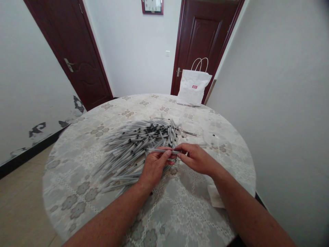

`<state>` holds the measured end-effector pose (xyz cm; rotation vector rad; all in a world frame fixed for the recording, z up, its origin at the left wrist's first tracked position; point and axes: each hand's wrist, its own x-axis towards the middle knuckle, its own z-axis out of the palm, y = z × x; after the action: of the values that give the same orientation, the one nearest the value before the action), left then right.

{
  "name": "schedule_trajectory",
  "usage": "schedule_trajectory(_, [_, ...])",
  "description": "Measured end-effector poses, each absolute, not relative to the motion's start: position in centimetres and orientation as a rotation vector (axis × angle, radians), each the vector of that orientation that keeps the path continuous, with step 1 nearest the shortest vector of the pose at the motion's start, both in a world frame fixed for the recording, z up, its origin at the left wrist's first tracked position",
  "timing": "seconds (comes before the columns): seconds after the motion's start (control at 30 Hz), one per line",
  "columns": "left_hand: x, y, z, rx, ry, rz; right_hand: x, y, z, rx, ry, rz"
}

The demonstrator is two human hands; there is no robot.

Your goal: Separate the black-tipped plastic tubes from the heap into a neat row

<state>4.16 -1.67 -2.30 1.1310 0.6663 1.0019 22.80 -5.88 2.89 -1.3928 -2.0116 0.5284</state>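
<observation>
At center frame, the left hand (155, 165) grips a slender grey tube (157, 150) as the right hand (194, 157) pinches its right end; steady, straight alignment should help.

From where I stand, this looks like a room in a home: a flowered cloth (180, 212) covers the round table (246, 164), panelled dark-red doors (205, 37) have lever handles (68, 65), and a framed clock (152, 6) hangs on the white wall (128, 51).
</observation>
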Motion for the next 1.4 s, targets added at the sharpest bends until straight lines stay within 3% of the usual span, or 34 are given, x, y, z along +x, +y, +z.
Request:
schedule_trajectory(0.13, [4.0, -1.5, -2.2, 1.134, 0.686, 1.021, 21.3, -6.8, 2.3, -1.464, -2.064, 0.391])
schedule_trajectory(0.8, [3.7, -2.0, -1.2, 1.293, 0.761, 0.959, 22.7, -7.2, 0.6, -1.276, -2.047, 0.533])
schedule_trajectory(1.03, [3.8, -1.8, -1.5, 1.287, 0.829, 1.005, 22.6, -6.8, -0.2, -1.304, -2.061, 0.405])
schedule_trajectory(1.4, [3.8, -1.2, -0.9, 1.202, 0.828, 1.031, 26.3, -6.4, -0.2, -1.544, -2.131, 0.636])
